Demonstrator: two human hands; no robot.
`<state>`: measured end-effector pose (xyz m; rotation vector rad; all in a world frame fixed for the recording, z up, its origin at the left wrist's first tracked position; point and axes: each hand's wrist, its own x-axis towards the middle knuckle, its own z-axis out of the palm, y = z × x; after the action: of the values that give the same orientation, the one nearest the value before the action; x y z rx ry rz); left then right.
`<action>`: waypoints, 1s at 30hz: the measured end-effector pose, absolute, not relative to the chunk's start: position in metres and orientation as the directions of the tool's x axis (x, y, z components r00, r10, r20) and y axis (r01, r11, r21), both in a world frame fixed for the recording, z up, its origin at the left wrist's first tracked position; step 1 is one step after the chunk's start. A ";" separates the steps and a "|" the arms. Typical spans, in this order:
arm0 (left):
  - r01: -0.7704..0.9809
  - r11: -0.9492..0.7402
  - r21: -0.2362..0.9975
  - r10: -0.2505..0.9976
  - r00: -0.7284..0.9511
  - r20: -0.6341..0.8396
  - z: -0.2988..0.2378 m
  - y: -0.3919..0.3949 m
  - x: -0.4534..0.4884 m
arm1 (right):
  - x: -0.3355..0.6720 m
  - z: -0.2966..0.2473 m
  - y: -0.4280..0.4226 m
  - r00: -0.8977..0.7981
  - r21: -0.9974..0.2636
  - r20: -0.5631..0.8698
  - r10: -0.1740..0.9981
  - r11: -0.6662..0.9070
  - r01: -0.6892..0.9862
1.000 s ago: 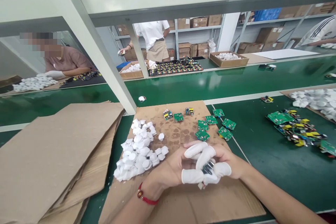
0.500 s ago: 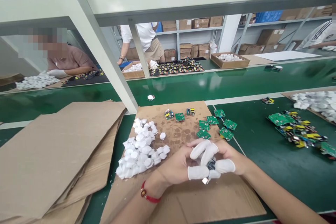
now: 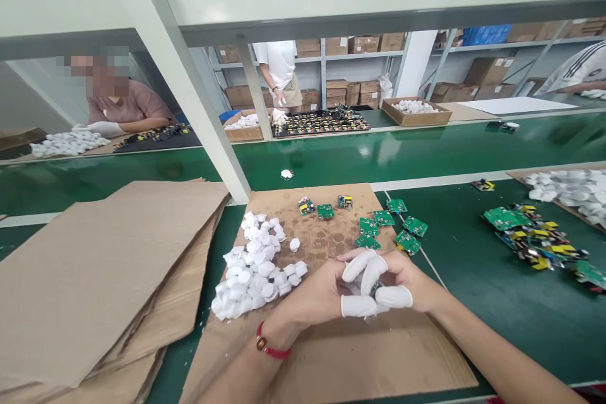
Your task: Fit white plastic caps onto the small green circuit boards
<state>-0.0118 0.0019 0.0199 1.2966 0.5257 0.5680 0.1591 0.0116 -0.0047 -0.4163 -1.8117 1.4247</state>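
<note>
My left hand (image 3: 317,293) and my right hand (image 3: 407,281) meet over a brown cardboard sheet (image 3: 331,353), fingers in white finger cots. Both are pinched together on one small dark part (image 3: 375,291), mostly hidden between the fingertips. A heap of white plastic caps (image 3: 255,271) lies just left of my left hand. Several small green circuit boards (image 3: 379,227) are scattered on the cardboard's far end, beyond my hands.
Loose cardboard sheets (image 3: 95,278) are stacked at the left. A pile of green and yellow boards (image 3: 534,237) and white caps (image 3: 568,186) lie at the right. A green conveyor belt (image 3: 379,154) carries a small white piece (image 3: 286,174). Other people work beyond it.
My hands have closed tighter around the small part and drawn up slightly; less of it shows. The white piece on the belt has drifted right. The standing person behind has shifted.
</note>
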 end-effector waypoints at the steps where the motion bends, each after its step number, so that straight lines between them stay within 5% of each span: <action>1: -0.102 0.190 0.977 0.652 0.756 -0.047 0.019 0.002 -0.012 | 0.159 -0.005 0.011 -0.633 -0.926 0.372 0.679 0.318 -0.203; 8: -0.189 0.302 0.934 0.589 0.808 -0.027 0.006 0.007 -0.018 | 0.162 -0.007 0.007 -0.566 -0.906 0.348 0.747 0.112 -0.408; 14: -0.203 0.318 0.926 0.572 0.820 -0.017 0.006 0.006 -0.015 | 0.167 -0.001 0.008 -0.655 -0.916 0.398 0.642 0.232 -0.328; 30: -0.182 0.281 0.942 0.583 0.812 -0.017 0.005 0.005 -0.016 | 0.164 0.000 0.007 -0.646 -0.903 0.430 0.630 0.284 -0.323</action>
<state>-0.0157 0.0048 0.0046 1.1821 0.3962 0.5309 0.1639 0.0068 0.0004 -0.2799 -1.7440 1.4832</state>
